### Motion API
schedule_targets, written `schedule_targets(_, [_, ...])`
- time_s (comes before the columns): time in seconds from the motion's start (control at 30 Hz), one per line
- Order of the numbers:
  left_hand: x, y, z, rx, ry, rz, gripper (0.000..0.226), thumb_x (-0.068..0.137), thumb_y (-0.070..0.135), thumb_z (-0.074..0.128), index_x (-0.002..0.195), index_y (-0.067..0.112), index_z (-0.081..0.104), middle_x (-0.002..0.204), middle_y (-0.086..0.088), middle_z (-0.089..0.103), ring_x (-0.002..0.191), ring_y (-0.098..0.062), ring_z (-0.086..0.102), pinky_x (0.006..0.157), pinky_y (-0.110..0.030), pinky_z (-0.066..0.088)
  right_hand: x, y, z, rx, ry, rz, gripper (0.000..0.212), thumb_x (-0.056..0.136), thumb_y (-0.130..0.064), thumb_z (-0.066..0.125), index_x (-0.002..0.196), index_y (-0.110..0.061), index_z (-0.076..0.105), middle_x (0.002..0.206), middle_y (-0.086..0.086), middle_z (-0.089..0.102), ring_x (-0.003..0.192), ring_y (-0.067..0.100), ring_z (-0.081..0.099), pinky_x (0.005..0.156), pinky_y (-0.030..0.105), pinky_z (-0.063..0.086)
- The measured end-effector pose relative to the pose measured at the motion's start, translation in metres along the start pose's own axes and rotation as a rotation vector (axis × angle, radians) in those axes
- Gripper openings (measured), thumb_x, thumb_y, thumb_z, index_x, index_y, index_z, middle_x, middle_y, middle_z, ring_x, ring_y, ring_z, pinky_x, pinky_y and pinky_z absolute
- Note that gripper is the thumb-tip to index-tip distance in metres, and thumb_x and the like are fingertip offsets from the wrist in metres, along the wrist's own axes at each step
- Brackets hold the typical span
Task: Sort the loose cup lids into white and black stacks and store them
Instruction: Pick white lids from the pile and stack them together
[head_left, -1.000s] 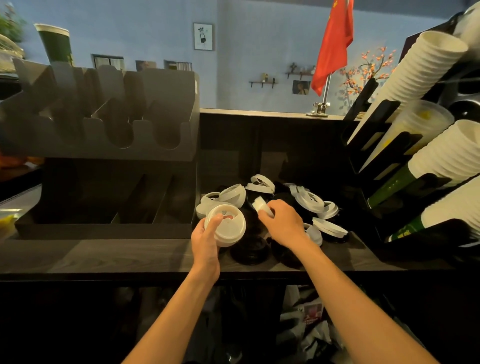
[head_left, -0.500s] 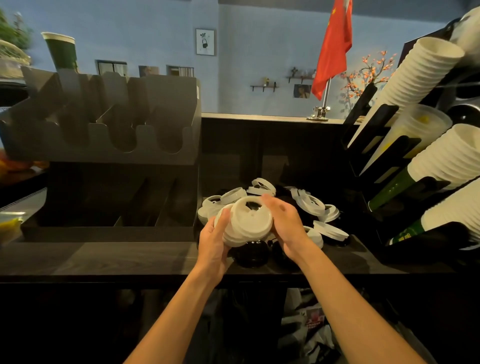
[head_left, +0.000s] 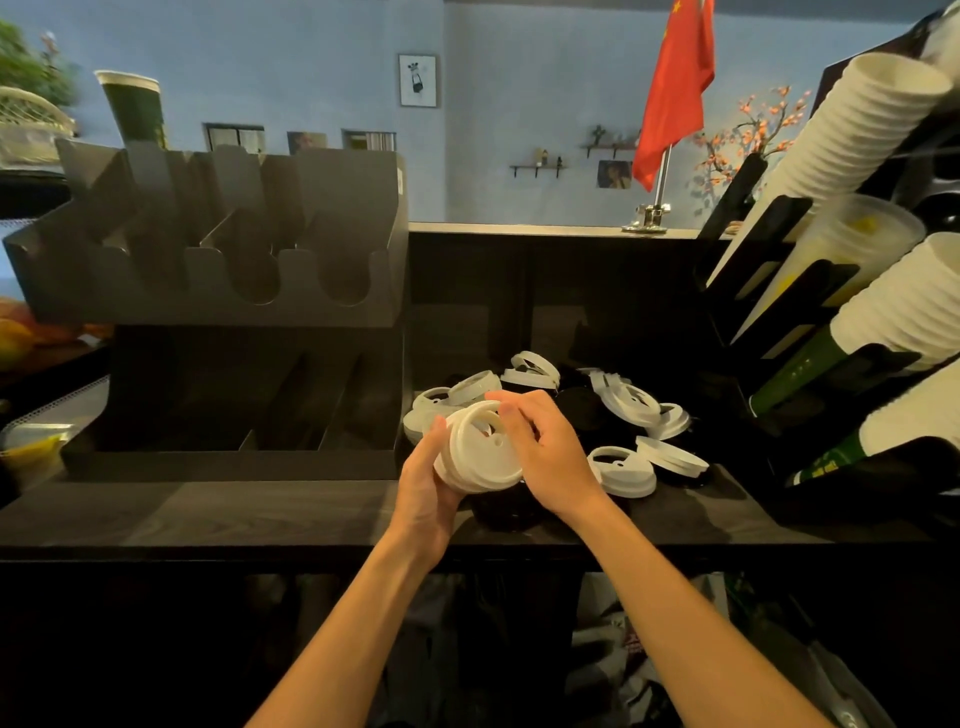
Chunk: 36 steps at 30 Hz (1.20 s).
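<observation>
A small stack of white lids is gripped from the left and below by my left hand, just above the dark counter. My right hand curls over the stack's right side, its fingertips on the top lid's rim. Behind and to the right lies a loose pile of white lids mixed with black lids that are hard to make out. One black lid sits under my hands.
A dark slotted organizer stands at the left with lower compartments. A rack at the right holds white cup stacks tilted toward me. The counter's front edge runs below my hands. A red flag stands behind.
My right hand brought a white lid from the pile onto the stack in my left hand. Both hands now hold the stack together, tilted and slightly lower.
</observation>
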<state>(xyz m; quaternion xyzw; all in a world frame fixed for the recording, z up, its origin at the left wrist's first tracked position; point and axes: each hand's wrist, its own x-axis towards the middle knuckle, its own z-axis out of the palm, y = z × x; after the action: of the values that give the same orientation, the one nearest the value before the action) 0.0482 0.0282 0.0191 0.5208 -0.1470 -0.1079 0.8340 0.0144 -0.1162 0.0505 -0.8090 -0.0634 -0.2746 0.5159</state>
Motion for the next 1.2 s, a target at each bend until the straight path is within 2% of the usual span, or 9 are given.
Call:
schedule_targets(0.2, [-0.004,-0.002,0.001,-0.008,-0.030,0.003,0.061,0.091,0.063,0.044,0.125,0.018,0.067,0.110,-0.010,0.077,0.097,-0.022,0.073,0.082,-0.037,0.059,0.001,0.011,0.008,-0.163,0.039,-0.050,0.032,0.103,-0.043,0.049,0.124,-0.028,0.068,0.111,-0.013,0.055,0.110,0.004,0.051,0.090,0.017,0.046])
schedule_targets(0.3, [-0.005,-0.003,0.000,0.027,-0.060,0.044,0.078,0.078,0.071,0.069,0.132,0.014,0.062,0.120,-0.014,0.073,0.104,-0.026,0.071,0.082,-0.038,0.060,0.001,0.012,0.009,-0.131,0.026,-0.057,0.031,0.103,-0.043,0.049,0.124,-0.028,0.068,0.115,-0.012,0.052,0.114,0.005,0.051,0.095,0.022,0.047])
schedule_targets(0.37, [-0.004,-0.004,-0.001,0.039,-0.077,0.061,0.085,0.067,0.057,0.086,0.135,0.013,0.060,0.124,-0.018,0.070,0.105,-0.029,0.070,0.083,-0.041,0.060,0.000,0.006,0.009,-0.045,-0.003,-0.017,0.028,0.104,-0.040,0.048,0.122,-0.029,0.066,0.121,-0.012,0.051,0.114,0.001,0.052,0.095,0.020,0.046])
schedule_targets(0.53, [-0.002,-0.009,-0.004,-0.005,-0.063,0.084,0.069,0.071,0.044,0.079,0.130,0.011,0.065,0.120,-0.020,0.070,0.102,-0.028,0.069,0.078,-0.040,0.060,-0.008,0.000,0.014,0.090,-0.100,0.115,0.035,0.103,-0.050,0.042,0.133,-0.034,0.053,0.120,-0.016,0.062,0.111,-0.001,0.058,0.086,0.016,0.048])
schedule_targets(0.83, [-0.001,-0.010,-0.008,0.153,0.038,0.123,0.067,0.071,0.047,0.085,0.125,0.015,0.062,0.110,-0.004,0.076,0.102,-0.022,0.074,0.086,-0.036,0.060,-0.010,0.003,0.015,0.045,0.099,0.044,0.028,0.100,-0.050,0.049,0.123,-0.035,0.057,0.114,-0.018,0.063,0.105,0.005,0.061,0.077,0.014,0.053])
schedule_targets(0.93, [-0.003,-0.006,-0.009,0.188,0.099,0.146,0.051,0.078,0.040,0.080,0.120,0.016,0.065,0.104,-0.001,0.077,0.102,-0.022,0.074,0.088,-0.036,0.060,-0.010,0.001,0.014,0.084,-0.032,0.038,0.031,0.097,-0.053,0.051,0.127,-0.044,0.050,0.125,-0.021,0.053,0.117,0.007,0.056,0.086,0.015,0.050])
schedule_targets(1.0, [-0.001,-0.001,-0.012,0.117,0.141,0.130,0.051,0.078,0.042,0.075,0.117,0.011,0.067,0.106,-0.007,0.077,0.099,-0.024,0.075,0.083,-0.035,0.061,-0.013,0.002,0.012,0.064,-0.109,-0.019,0.049,0.089,-0.052,0.066,0.130,-0.055,0.039,0.134,-0.028,0.037,0.127,0.002,0.046,0.098,0.016,0.046])
schedule_targets(1.1, [0.001,0.004,-0.016,0.087,0.146,0.091,0.055,0.077,0.046,0.074,0.116,0.008,0.068,0.110,-0.015,0.075,0.090,-0.020,0.073,0.070,-0.028,0.057,-0.016,0.008,0.014,-0.173,-0.186,-0.130,0.097,0.074,-0.045,0.085,0.147,-0.049,0.020,0.146,-0.022,0.028,0.133,0.000,0.036,0.103,0.021,0.042])
schedule_targets(1.2, [-0.001,0.008,-0.022,0.124,0.150,0.107,0.063,0.078,0.052,0.078,0.122,0.009,0.065,0.116,-0.013,0.072,0.091,-0.015,0.071,0.066,-0.023,0.056,-0.017,0.008,0.023,-0.322,-0.117,-0.178,0.102,0.075,-0.049,0.084,0.151,-0.044,0.016,0.147,-0.017,0.034,0.131,0.003,0.039,0.101,0.036,0.049])
